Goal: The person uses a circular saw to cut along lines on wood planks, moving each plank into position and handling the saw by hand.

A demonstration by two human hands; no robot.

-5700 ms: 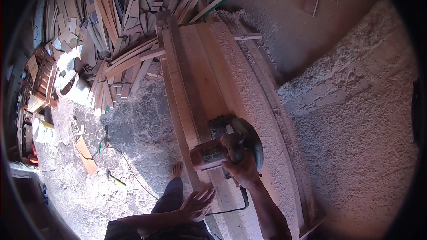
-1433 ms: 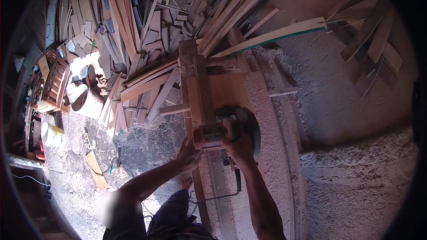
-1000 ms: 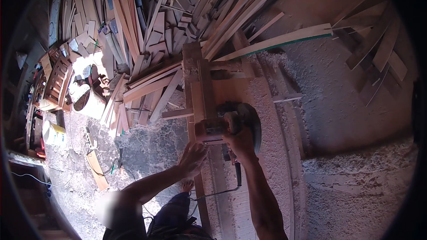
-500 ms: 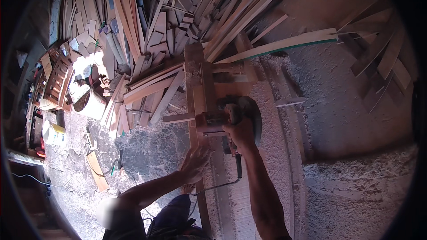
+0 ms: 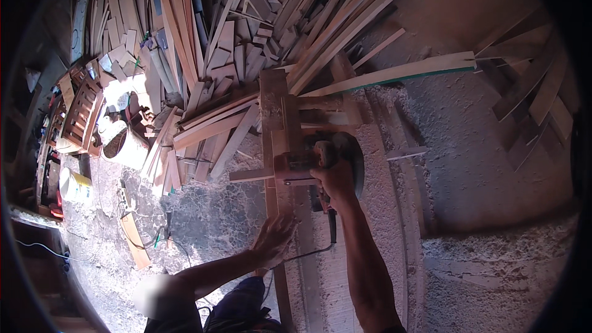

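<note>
- My right hand (image 5: 336, 179) is wrapped tight around the top handle of the circular saw (image 5: 327, 163), which sits on the long plank (image 5: 290, 148) near its far end, just short of the heap of offcuts (image 5: 246, 37).
- My left hand (image 5: 274, 239) lies flat and spread on the same plank, nearer to me, pressing down rather than gripping; fingers splayed, nothing held in it.
- I judge the saw heavy and rigid, with its weight in the motor housing; the handle is the only sound place to hold it, well clear of the round blade guard.
- The cord (image 5: 308, 250) trails back from the saw toward me across the wood and could snag.
- The plank looks stiff, long and narrow, dusty enough to be slippery under the palm; it wants firm downward pressure close to the cut line but to the side of it.
- Sawdust (image 5: 468, 148) blankets the table on the right; I cannot tell how the plank is supported underneath.
</note>
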